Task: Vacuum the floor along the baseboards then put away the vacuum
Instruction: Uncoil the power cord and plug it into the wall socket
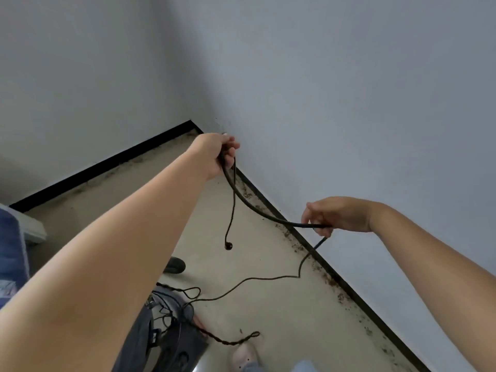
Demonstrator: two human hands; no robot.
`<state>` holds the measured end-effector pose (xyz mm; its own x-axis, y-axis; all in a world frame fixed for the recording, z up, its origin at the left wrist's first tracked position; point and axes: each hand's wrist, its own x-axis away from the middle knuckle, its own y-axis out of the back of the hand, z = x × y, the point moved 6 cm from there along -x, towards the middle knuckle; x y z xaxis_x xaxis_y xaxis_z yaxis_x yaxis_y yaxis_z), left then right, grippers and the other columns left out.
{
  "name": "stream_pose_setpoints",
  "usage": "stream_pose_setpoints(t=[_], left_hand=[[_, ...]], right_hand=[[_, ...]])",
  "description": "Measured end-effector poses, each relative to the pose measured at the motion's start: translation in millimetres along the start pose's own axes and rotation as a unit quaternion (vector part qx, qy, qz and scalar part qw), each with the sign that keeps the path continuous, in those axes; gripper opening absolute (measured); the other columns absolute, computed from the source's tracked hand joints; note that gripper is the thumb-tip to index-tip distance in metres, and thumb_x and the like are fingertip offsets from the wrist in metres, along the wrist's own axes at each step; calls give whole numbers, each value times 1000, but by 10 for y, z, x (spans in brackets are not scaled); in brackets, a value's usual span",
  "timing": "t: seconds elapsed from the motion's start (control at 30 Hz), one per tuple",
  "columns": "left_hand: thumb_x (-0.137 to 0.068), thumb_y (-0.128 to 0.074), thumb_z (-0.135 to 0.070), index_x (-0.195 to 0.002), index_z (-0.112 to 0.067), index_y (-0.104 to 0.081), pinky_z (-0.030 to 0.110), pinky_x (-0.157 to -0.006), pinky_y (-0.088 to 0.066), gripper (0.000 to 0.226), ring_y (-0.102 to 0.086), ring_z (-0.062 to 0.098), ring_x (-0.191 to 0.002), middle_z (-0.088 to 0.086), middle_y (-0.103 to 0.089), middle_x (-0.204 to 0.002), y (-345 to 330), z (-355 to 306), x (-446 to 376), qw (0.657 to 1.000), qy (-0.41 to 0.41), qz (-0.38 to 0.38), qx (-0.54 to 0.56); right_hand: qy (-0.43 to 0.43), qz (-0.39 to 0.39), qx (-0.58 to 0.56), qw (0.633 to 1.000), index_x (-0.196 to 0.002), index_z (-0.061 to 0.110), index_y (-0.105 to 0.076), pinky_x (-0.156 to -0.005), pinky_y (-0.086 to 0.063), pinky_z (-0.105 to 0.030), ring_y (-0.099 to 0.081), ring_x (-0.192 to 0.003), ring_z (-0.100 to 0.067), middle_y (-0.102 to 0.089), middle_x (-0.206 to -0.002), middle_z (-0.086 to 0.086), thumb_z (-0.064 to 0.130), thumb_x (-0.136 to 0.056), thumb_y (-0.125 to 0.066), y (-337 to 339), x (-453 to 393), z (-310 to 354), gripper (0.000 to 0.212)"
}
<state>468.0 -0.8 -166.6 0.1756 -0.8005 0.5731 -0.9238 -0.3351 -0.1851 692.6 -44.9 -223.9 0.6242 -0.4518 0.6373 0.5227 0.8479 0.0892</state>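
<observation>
Left hand (pixel 214 154) grips the black cord (pixel 252 208) – right hand (pixel 335 214) pinches it above the floor (pixel 257 299).

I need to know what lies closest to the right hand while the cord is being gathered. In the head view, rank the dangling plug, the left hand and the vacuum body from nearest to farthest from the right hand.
From the right hand:
1. Dangling plug, hanging to its left, slightly lower.
2. Left hand, up and left, near the wall corner, gripping the cord.
3. Vacuum body, low on the floor, bottom left.

Cord (pixel 243 200) matt black rubber; floor (pixel 263 312) smooth, grimy; walls (pixel 349 89) matt paint.
</observation>
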Motion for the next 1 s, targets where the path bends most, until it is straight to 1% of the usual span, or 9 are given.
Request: stream_pose_setpoints(t=[0.1,0.2,0.3,0.4,0.53,0.63,0.77,0.9,1.0], left_hand=[[-99,-35,-11,-72,-11,-44,11,-30,-18,29,-28,5,-24,-4,-43,-41,76,-300,-308,999,-16,4,49],[-101,-33,-22,-77,-11,-48,14,-33,-13,31,-20,4,-26,-6,-36,-37,136,-501,-602,998,-40,31,-40],[-101,-32,-20,-81,-10,-52,14,-35,-12,29,-20,4,-28,-6,-33,-38,126,-702,-850,988,-59,68,-128],[-99,-34,-17,-78,-8,-55,16,-36,-14,31,-20,5,-30,-6,-31,-39,162,-926,-1104,975,-64,77,-199],[-98,-36,-23,-61,-7,-48,16,-36,-15,41,-20,6,-31,-6,-26,-36,274,-1130,-1396,971,-53,63,-223],[-98,-35,-20,-43,-14,-44,16,-36,-15,56,-18,7,-31,-3,-25,-36,506,-1202,-1530,967,-23,61,-247],[-97,-31,-21,-37,-18,-43,21,-40,-17,62,-19,9,-32,-3,-27,-35,958,-1262,-1733,955,43,72,-284],[-99,-38,-26,-61,-9,-53,22,-57,-38,44,-47,9,-43,-3,-52,-47,1425,-1234,-2078,925,111,56,-360],[-98,-36,-38,-89,-12,-63,24,-85,-42,38,-60,9,-83,-9,-65,-80,1831,-1282,-2462,916,151,21,-371]], right_hand=[[-25,17,61,998,-86,9,-62,-77,-41,-30,-49,-57,-11,-53,-59,1,19,-100,-40,214,-359,112,28],[-78,17,120,990,-102,14,-63,-89,-44,-25,-59,-90,-11,-64,-94,2,19,-100,-42,498,-725,67,23],[-87,-52,156,982,-98,14,-61,-79,-45,-22,-57,-93,-13,-62,-94,3,21,-99,-40,922,-1152,299,23],[-61,-107,-73,990,-96,7,-58,-76,-47,-26,-60,-81,-20,-65,-84,-5,22,-99,-40,1290,-1622,757,24],[-52,-42,-370,927,-107,-1,-50,-85,-47,-43,-62,-84,-29,-64,-92,-19,43,-101,-23,1379,-2255,1430,52],[-48,-28,-519,853,-129,-13,-34,-68,-54,-46,-60,-81,-34,-59,-93,-25,41,-100,-30,1428,-2742,1929,62],[-29,-83,-602,794,-133,-4,-33,-35,-50,-27,-55,-67,-29,-47,-115,-27,5,-98,-38,1521,-3397,2511,37],[-82,-103,-475,870,-84,1,-41,-25,-18,-14,-36,-30,-10,-45,-70,-11,1,-97,-23,1512,-3971,3011,22],[-82,-53,-273,957,-72,9,-37,-24,-12,-15,-22,-21,-6,-36,-47,-1,5,-98,-23,1517,-4383,3412,30]])
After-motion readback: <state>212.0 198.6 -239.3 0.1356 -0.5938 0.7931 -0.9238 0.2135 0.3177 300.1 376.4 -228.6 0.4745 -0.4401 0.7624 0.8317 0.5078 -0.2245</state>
